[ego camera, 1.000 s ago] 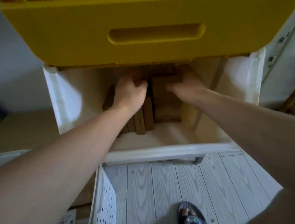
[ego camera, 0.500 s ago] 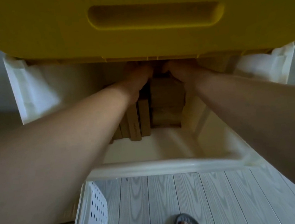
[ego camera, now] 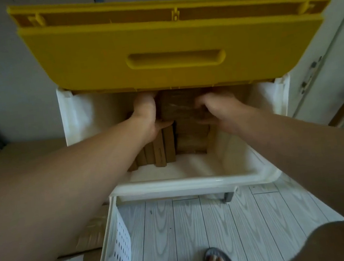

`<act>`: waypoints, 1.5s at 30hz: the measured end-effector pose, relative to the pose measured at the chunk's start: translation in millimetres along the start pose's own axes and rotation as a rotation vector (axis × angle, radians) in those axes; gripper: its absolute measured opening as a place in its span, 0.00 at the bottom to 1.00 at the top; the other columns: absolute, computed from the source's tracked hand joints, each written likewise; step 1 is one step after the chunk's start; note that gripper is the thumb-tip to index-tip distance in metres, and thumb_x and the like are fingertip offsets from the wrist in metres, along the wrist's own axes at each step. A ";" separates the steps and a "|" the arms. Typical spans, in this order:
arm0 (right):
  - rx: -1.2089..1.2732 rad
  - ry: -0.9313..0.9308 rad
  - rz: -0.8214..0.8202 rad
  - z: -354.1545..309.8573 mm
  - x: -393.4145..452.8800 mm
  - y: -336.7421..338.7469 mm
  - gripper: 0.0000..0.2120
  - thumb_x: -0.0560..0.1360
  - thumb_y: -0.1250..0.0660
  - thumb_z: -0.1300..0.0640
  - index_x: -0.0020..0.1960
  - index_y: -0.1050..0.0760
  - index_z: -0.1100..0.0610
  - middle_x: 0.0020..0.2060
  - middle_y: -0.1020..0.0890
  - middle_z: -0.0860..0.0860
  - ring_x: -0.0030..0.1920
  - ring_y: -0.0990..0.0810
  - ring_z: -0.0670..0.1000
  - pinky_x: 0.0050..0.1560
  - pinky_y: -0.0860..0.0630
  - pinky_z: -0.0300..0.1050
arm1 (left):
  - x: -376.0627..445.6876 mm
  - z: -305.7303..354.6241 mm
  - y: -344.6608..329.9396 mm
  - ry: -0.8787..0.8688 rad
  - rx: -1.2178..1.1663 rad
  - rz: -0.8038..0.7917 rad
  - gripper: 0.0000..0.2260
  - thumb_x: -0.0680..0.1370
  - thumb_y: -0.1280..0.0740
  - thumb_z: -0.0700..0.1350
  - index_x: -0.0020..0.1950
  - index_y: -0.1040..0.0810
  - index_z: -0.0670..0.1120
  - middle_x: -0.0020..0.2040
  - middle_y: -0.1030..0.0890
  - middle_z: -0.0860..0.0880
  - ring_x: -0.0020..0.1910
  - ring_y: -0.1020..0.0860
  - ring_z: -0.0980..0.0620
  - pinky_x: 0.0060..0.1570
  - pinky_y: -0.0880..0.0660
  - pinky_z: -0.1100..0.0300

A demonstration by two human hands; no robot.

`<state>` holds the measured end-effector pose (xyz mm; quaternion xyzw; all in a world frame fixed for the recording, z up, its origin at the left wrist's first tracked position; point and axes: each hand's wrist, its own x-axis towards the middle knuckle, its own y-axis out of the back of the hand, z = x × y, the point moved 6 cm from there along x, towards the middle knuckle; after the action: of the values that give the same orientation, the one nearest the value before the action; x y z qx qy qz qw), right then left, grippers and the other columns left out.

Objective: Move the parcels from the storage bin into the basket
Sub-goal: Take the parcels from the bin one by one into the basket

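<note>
Both arms reach forward and down into the white storage bin (ego camera: 186, 184), under its raised yellow lid (ego camera: 177, 58). The left hand (ego camera: 147, 116) and right hand (ego camera: 218, 109) grip opposite sides of a brown parcel (ego camera: 179, 110) atop other parcels (ego camera: 162, 151) standing in the bin. The white perforated basket (ego camera: 118, 245) sits lower left. Print on the parcels is too small to read.

The scene is viewed through a single wide-angle head-worn camera, tilted forward and steeply downward at close range over the open storage bin (ego camera: 186, 184), with the floor (ego camera: 201, 235) seen directly beneath.
</note>
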<state>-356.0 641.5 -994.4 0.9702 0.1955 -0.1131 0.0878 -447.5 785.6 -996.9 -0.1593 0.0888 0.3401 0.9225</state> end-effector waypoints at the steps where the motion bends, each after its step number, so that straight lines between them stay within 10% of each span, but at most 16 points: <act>1: 0.034 -0.004 0.002 1.7 -9.6 1.8 0.16 0.74 0.29 0.63 0.61 0.24 0.58 0.57 0.22 0.56 0.56 0.20 0.58 0.54 0.16 0.57 | -8.4 -0.6 3.2 0.009 -0.002 -0.010 0.13 0.86 0.46 0.51 0.54 0.22 0.50 0.52 0.17 0.45 0.54 0.18 0.43 0.54 0.19 0.43; 5: 0.101 -0.055 -0.065 7.6 -47.4 -2.6 0.31 0.69 0.23 0.49 0.69 0.27 0.55 0.56 0.19 0.56 0.52 0.17 0.57 0.47 0.15 0.59 | -40.5 -4.5 15.2 0.071 0.063 -0.027 0.13 0.80 0.32 0.55 0.59 0.21 0.48 0.55 0.16 0.43 0.52 0.17 0.43 0.48 0.19 0.48; 14: 0.088 -0.202 -0.232 20.8 -100.0 -6.1 0.27 0.72 0.26 0.41 0.67 0.24 0.52 0.56 0.16 0.58 0.52 0.16 0.60 0.43 0.17 0.56 | -105.7 -1.0 47.1 0.099 0.076 -0.258 0.22 0.77 0.28 0.46 0.68 0.30 0.51 0.61 0.22 0.41 0.55 0.20 0.40 0.54 0.20 0.38; 18: 0.076 -0.213 -0.400 20.8 -120.8 -18.6 0.25 0.73 0.28 0.40 0.63 0.21 0.54 0.61 0.17 0.61 0.61 0.18 0.63 0.57 0.19 0.57 | -137.3 11.6 65.7 0.067 0.089 -0.355 0.34 0.75 0.28 0.40 0.77 0.37 0.57 0.61 0.24 0.45 0.54 0.21 0.43 0.45 0.19 0.45; 23: -0.001 -0.115 -0.573 14.9 -142.4 -37.1 0.31 0.67 0.22 0.42 0.66 0.23 0.52 0.63 0.18 0.61 0.63 0.19 0.63 0.65 0.24 0.68 | -163.3 13.1 99.7 0.057 0.220 -0.492 0.45 0.60 0.22 0.45 0.72 0.34 0.70 0.68 0.24 0.45 0.63 0.22 0.38 0.61 0.24 0.33; 30: 0.149 0.084 -0.571 -4.9 -163.7 -85.3 0.39 0.62 0.20 0.41 0.70 0.28 0.48 0.59 0.15 0.53 0.58 0.15 0.58 0.63 0.21 0.64 | -187.2 43.5 142.9 -0.163 0.130 -0.341 0.34 0.67 0.25 0.47 0.69 0.33 0.68 0.52 0.13 0.49 0.58 0.17 0.38 0.60 0.24 0.31; 37: 0.279 0.124 -0.735 -23.9 -180.9 -163.5 0.33 0.68 0.24 0.42 0.70 0.24 0.51 0.63 0.17 0.54 0.63 0.18 0.59 0.66 0.24 0.63 | -203.2 75.4 208.1 -0.343 0.033 -0.164 0.32 0.70 0.30 0.44 0.71 0.33 0.66 0.49 0.13 0.52 0.48 0.14 0.47 0.43 0.18 0.51; 45: 0.183 0.100 -0.802 -20.7 -192.7 -237.0 0.31 0.65 0.25 0.41 0.62 0.19 0.58 0.54 0.13 0.55 0.56 0.14 0.55 0.61 0.19 0.55 | -206.8 73.0 279.8 -0.293 0.029 0.062 0.28 0.74 0.29 0.41 0.71 0.30 0.61 0.51 0.13 0.52 0.48 0.14 0.50 0.52 0.18 0.45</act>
<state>-619.8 791.8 -955.6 0.8253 0.5511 -0.1078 -0.0593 -782.6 888.5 -937.9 -0.0919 -0.0371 0.3867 0.9169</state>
